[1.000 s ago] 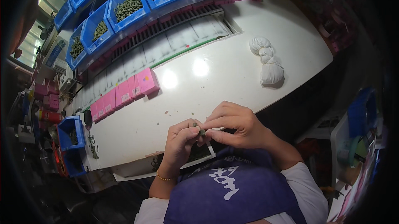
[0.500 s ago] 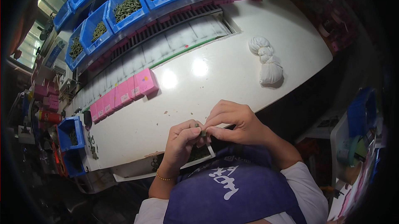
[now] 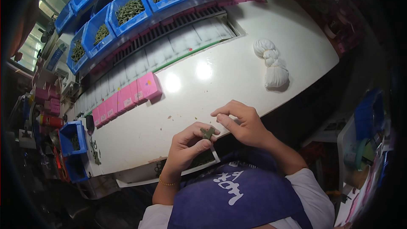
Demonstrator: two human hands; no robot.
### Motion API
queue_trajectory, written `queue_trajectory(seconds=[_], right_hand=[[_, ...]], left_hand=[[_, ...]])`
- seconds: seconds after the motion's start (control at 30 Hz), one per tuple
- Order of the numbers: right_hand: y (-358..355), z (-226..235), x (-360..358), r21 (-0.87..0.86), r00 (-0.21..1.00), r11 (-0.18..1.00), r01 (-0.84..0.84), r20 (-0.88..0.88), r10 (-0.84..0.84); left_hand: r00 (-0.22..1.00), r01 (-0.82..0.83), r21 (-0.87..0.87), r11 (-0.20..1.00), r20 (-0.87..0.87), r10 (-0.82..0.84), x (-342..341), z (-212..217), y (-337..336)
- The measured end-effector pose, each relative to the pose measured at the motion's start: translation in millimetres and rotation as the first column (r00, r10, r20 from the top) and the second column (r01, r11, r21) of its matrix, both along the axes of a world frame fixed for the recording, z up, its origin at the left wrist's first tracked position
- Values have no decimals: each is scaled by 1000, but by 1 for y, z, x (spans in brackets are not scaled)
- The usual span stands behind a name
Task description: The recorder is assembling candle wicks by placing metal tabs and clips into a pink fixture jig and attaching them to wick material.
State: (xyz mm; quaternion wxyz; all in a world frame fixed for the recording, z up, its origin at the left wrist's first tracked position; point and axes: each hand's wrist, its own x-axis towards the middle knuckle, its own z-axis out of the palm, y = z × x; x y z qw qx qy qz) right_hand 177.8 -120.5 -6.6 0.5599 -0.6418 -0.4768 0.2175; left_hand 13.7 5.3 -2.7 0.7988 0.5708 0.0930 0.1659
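My left grip (image 3: 190, 141) holds a matte, dull-green, knobbly piece (image 3: 207, 133) at its fingers, stubby lobes pointing several ways; I cannot tell its long axis. Right of it, my right grip (image 3: 242, 122) stands parted. Beyond both: smooth white bench (image 3: 231, 74).

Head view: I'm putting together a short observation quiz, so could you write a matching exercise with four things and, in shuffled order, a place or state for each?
Column one
1. Dark green piece
2. Right hand
3. White cloth bundle
4. Pink blocks

Column two
A. In a row toward the left of the tabletop
B. Apart from the left hand
C. Held in the left hand
D. Tied, lying toward the tabletop's right

Pairs: 1-C, 2-B, 3-D, 4-A
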Motion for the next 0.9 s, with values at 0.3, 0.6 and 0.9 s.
queue_trajectory(seconds=[0.3, 0.6, 0.9], right_hand=[[-9, 14, -10, 86, 996, 996, -11, -92, 19], [-7, 26, -14, 123, 994, 992, 7, 112, -21], [-9, 25, -18, 69, 1000, 998, 7, -8, -7]], left_hand=[[989, -104, 51, 993, -96, 109, -3, 1, -1], [942, -319, 740, 592, 179, 285, 3, -2, -7], [896, -415, 865, 282, 336, 289, 5, -9, -4]])
